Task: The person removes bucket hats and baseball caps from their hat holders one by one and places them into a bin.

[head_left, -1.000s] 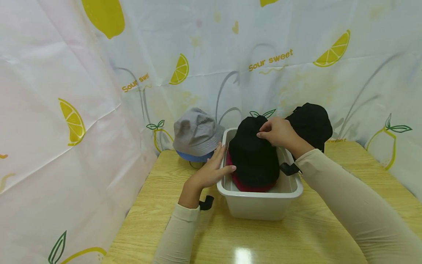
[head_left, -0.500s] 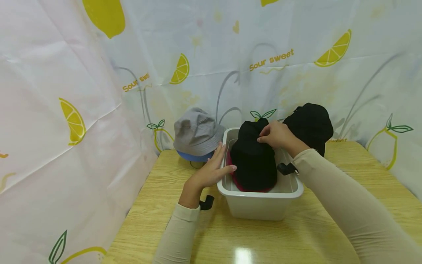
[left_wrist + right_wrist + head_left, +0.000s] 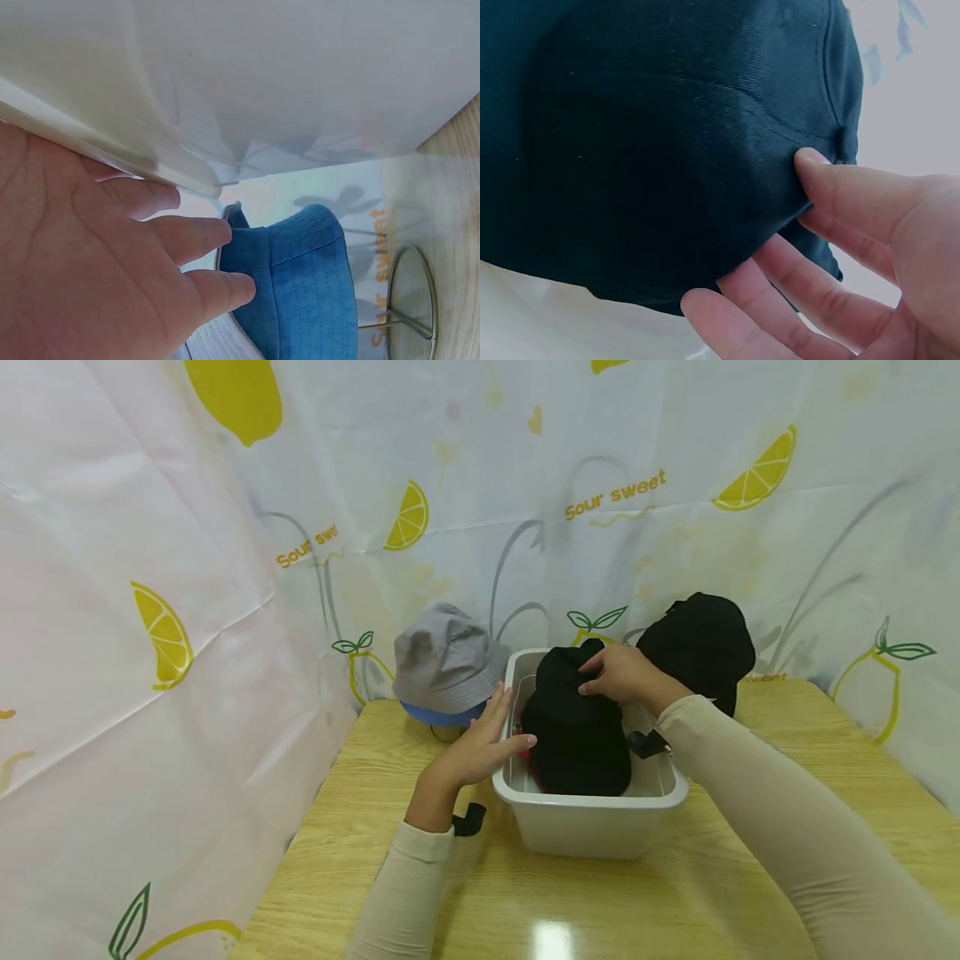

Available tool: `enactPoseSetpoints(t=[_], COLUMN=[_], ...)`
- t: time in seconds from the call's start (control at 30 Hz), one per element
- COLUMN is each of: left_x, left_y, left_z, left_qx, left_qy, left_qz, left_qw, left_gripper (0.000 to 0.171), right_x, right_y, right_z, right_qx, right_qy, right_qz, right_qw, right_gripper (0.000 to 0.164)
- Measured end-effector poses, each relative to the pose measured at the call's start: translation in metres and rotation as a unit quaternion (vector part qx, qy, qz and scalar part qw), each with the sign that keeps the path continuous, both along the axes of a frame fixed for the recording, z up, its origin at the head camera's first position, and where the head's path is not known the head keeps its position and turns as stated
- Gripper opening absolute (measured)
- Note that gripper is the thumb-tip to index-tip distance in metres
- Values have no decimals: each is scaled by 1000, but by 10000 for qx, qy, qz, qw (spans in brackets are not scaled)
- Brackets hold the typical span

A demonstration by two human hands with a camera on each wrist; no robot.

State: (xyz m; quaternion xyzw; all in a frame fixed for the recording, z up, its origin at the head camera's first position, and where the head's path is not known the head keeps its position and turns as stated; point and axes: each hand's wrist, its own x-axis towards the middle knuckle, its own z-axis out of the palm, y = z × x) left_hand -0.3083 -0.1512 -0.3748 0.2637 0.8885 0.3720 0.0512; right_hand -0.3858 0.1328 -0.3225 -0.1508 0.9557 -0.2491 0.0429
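A black cap (image 3: 573, 743) lies in a white plastic basin (image 3: 585, 831), over a red item (image 3: 524, 753) that shows only as a sliver on the left. My right hand (image 3: 622, 675) is at the cap's far end. In the right wrist view the thumb (image 3: 832, 180) presses on the cloth while the fingertips go behind its edge, partly hidden. My left hand (image 3: 472, 756) rests along the basin's left rim with its fingers straight. Beyond those fingers in the left wrist view is the blue side of a bucket hat (image 3: 307, 277).
A grey bucket hat (image 3: 446, 660) with a blue underside stands behind the basin on the left, a wire stand (image 3: 412, 300) beneath it. Another black hat (image 3: 708, 647) stands behind on the right. Lemon-print cloth (image 3: 465, 460) backs the wooden table (image 3: 360, 793).
The cap's far end has sunk lower into the basin, and my right hand has come down with it, its fingers spreading slightly. Less red shows beneath. My left hand has stayed put.
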Motion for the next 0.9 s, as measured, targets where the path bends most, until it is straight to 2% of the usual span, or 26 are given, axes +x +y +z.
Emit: enactPoseSetpoints(t=[0.13,0.27,0.4,0.53,0.9], left_x=[1,2,2,1,2], left_y=[1,1,1,1,1], left_z=[1,2,1,0,1], left_qx=[17,26,4,-11,27], left_qy=[-27,-24,-30,-18,-50], left_qz=[7,48,50,45,65], left_qw=[10000,10000,10000,10000,10000], left_gripper=[92,91,91,91,91], right_x=[-1,0,5,8,9], right_y=[-1,-3,-6,-8,-9], right_z=[-3,-3,0,0,-3], right_qx=[194,527,701,688,702], right_qy=[92,285,-102,-628,-877], right_qz=[102,425,694,699,713], right_qw=[9997,9973,9951,9932,9911], right_gripper=[44,41,44,48,50])
